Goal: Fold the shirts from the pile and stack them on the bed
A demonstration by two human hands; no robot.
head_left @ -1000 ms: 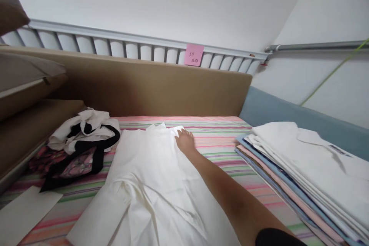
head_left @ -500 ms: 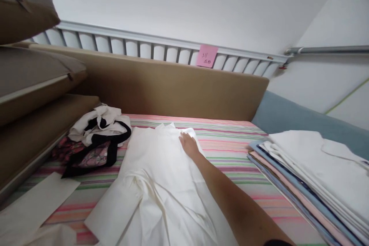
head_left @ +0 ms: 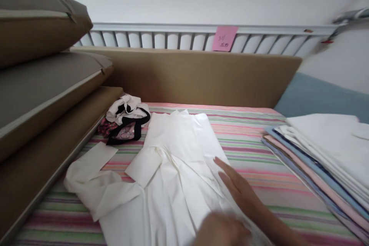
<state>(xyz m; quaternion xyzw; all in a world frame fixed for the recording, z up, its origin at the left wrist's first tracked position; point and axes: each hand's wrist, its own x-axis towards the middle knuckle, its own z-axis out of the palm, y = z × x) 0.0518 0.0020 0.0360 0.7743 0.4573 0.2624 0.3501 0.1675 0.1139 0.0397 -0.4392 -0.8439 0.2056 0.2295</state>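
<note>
A white shirt [head_left: 175,169] lies spread on the striped bed sheet [head_left: 248,142], one sleeve trailing off to the left. My right hand [head_left: 238,188] rests flat on the shirt's right edge, fingers stretched out. At the bottom of the view my left hand [head_left: 220,230] is over the shirt's lower part. It is blurred by motion and its fingers do not show.
A stack of folded shirts [head_left: 325,157] in white, pink and blue sits at the right. A black, white and patterned bundle of clothes [head_left: 125,121] lies at the back left. Brown cushions [head_left: 43,84] are piled at the left. A padded brown board [head_left: 201,77] and a railing with a pink note [head_left: 224,38] run along the back.
My right hand has slid back from the shirt's far end to its near right edge. My left hand has come into view. The camera has turned left and down.
</note>
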